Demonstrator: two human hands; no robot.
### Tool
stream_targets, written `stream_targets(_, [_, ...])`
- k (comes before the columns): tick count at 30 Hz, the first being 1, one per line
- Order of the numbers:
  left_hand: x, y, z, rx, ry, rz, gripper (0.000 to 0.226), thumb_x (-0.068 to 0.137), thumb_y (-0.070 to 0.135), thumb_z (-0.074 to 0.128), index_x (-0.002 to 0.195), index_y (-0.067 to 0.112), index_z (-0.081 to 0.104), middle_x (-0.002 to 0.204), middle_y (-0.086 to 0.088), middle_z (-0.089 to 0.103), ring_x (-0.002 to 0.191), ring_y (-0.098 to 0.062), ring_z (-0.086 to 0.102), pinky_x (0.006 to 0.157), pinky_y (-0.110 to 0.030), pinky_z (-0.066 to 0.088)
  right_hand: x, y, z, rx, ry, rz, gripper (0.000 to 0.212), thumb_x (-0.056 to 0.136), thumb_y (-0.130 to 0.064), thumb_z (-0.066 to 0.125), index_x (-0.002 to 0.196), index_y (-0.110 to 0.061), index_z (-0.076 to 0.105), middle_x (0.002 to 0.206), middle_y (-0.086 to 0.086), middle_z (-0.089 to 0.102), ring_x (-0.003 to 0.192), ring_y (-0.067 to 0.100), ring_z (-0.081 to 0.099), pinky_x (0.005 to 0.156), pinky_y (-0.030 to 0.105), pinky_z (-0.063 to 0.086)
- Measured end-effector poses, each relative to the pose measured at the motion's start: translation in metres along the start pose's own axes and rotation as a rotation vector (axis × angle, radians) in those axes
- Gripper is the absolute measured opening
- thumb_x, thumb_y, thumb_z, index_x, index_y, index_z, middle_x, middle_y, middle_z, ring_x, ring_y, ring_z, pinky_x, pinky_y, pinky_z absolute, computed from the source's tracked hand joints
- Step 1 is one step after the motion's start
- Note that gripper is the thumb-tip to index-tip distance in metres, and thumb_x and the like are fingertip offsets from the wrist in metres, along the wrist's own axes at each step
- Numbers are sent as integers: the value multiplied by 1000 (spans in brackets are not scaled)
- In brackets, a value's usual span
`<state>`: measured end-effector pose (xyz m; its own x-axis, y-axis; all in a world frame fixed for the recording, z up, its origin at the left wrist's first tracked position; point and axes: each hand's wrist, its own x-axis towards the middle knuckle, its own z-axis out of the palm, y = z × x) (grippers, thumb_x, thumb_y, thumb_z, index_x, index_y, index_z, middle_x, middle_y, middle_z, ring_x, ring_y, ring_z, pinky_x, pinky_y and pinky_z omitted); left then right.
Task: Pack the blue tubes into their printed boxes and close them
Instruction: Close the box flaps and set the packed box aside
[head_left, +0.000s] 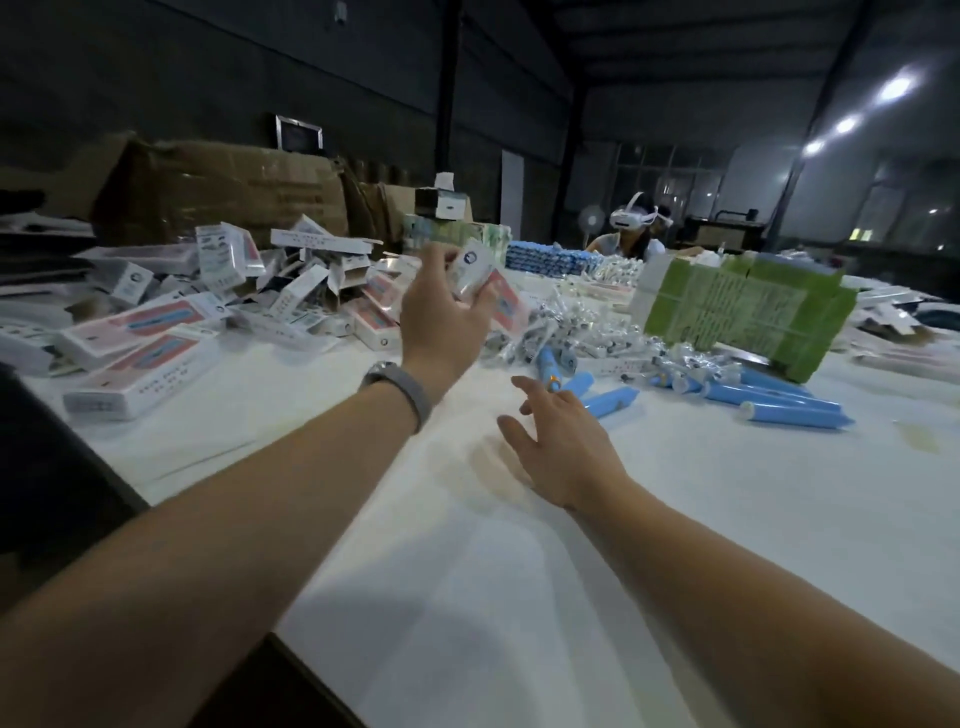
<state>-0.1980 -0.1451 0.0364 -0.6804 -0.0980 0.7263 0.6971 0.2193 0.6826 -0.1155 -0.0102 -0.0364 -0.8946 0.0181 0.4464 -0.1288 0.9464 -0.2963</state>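
Blue tubes (613, 401) just beyond right hand (563, 447)

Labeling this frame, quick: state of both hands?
Left hand: holding a printed box.
Right hand: open, empty, reaching toward blue tubes.

Dim hall, dark walls (156, 78). Ceiling lights (896, 88) glare far right over windows (670, 171). Brown cartons (223, 192) stack far left.
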Motion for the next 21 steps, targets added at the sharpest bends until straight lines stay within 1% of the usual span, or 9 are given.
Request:
stream_targets(2, [-17,16,5,-320,6,-245,27,91,17,71,96,27,47,93,10,61,75,1,66,60,-17,53,0,0,-2,89,28,40,54,98,-52,42,144,-24,38,118,-4,64,125,20,44,96,40,41])
stream_targets(4, [-37,18,5,-503,-54,-458,30,90,15,70,99,29,45,100,2,60,84,-8,67,62,-21,53,2,2,-6,202,60,80,50,97,-54,43,136,-22,46,103,-12,61,115,19,52,87,37,41])
stream_targets(6, [-56,7,0,-488,-156,-532,32,90,15,68,105,29,44,107,-4,61,86,-17,66,65,-26,55,3,6,-11,331,84,142,43,95,-57,47,124,-25,50,90,-19,58,99,17,60,79,32,41])
stream_targets(9, [-73,-12,-14,-462,-279,-544,36,83,25,75,106,32,48,104,-8,68,76,-16,67,60,-23,52,0,5,-14,546,70,184,59,74,-80,48,113,-36,55,86,-17,67,88,5,64,72,24,47])
stream_targets(12, [-73,-17,-17,-265,-419,-437,53,58,53,79,101,29,60,94,3,71,78,-11,67,63,-28,56,0,6,-10,642,118,175,54,69,-85,47,100,-42,60,88,-23,70,84,-3,63,76,30,51])
stream_targets(14, [-73,-15,-12,-104,-468,-290,49,63,46,75,104,22,65,98,-3,68,90,-20,66,71,-40,60,-1,7,-10,600,161,173,38,81,-71,51,99,-39,60,88,-18,71,85,2,64,81,37,52])
stream_targets(16, [-75,-15,-8,32,-459,-106,55,67,30,73,119,15,63,109,-9,64,104,-29,61,82,-47,58,-1,9,-8,490,180,147,22,92,-49,56,104,-31,61,90,-12,70,87,9,65,83,42,53])
stream_targets(19, [-79,-15,-7,127,-397,53,76,74,33,78,140,23,41,123,0,58,109,-23,58,83,-38,55,-1,5,-7,320,159,53,19,95,-39,56,102,-23,62,87,-7,69,78,11,62,78,40,52])
stream_targets(21, [-82,-14,-8,120,-355,87,74,77,36,79,138,28,37,121,6,60,102,-17,59,72,-23,50,-3,1,-10,300,150,-1,36,90,-49,48,102,-19,64,89,-1,69,80,18,62,77,41,51])
